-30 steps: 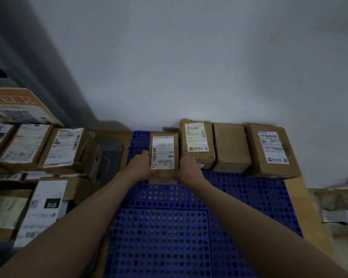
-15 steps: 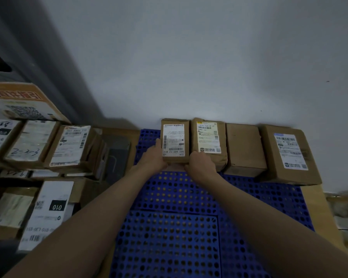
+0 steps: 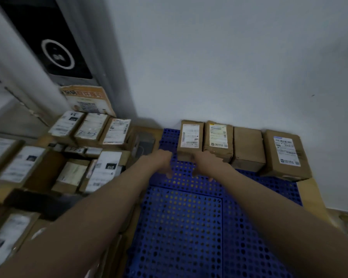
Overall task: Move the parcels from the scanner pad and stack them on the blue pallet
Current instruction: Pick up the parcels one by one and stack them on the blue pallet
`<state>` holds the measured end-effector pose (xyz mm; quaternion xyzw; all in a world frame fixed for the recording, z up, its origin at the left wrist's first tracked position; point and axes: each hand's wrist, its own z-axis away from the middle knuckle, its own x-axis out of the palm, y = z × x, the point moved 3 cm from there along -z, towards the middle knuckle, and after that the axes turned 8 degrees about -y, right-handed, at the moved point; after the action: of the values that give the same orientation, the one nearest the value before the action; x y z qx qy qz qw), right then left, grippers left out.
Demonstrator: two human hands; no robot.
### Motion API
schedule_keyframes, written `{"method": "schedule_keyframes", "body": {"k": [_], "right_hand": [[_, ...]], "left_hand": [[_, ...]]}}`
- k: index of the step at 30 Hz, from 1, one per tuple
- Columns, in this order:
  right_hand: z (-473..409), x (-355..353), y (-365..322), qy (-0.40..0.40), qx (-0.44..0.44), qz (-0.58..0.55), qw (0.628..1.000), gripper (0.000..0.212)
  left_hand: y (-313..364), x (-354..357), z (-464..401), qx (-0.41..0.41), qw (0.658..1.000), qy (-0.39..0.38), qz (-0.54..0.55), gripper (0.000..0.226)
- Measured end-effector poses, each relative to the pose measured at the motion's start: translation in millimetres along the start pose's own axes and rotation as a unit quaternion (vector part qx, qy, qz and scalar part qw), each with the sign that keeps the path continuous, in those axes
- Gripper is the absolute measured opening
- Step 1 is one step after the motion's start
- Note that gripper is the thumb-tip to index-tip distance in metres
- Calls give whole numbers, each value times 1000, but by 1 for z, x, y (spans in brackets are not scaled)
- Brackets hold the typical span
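- The left hand [image 3: 162, 161] hung at the centre of the frame with fingers loosely spread and pointing down, holding nothing, just left of the small brown cardboard parcel with a white label [image 3: 189, 139].
- The right hand [image 3: 205, 163] was likewise open and empty, fingers drooping, its knuckles close in front of that parcel's lower right corner; actual contact could not be made out.
- That parcel lay flat at the far edge of the blue perforated plastic pallet [image 3: 189, 227], leftmost in a row of four.
- Touching its right side sat a wrinkled paper-wrapped parcel with a yellow-topped label [image 3: 218, 139], then a plain unlabelled brown box [image 3: 248, 148], then a larger brown box with a blue-headed label [image 3: 285, 155].
- The pallet's surface was a rigid grid of round holes with a raised square panel in the lower centre.
- At the left of the frame, a blurred pile of labelled cardboard boxes [image 3: 92, 129] crowded together.
- Behind everything stood a smooth pale grey wall [image 3: 229, 57].
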<state>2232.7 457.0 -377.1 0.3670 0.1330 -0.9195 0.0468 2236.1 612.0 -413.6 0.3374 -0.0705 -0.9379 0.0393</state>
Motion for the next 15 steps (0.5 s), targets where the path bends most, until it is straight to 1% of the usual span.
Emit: {"method": "schedule_keyframes", "body": {"k": [4,7,11,15], "right_hand": [[47,11,-28,-23,-28,27,999,52],[77,26,-46,-32,-37,20,999,53],[112,55,-69,-49,-64,26,996,43],[139,87,-93,-59,-78,26,995,45]], "left_hand": [[-3,20,65,15,1000,-3,2,73],[-9,39,113,22,1000,-1,17,69],[-26,69,172,20,999,7,43,59],[-46,102,224,8,999,5,52,53]]}}
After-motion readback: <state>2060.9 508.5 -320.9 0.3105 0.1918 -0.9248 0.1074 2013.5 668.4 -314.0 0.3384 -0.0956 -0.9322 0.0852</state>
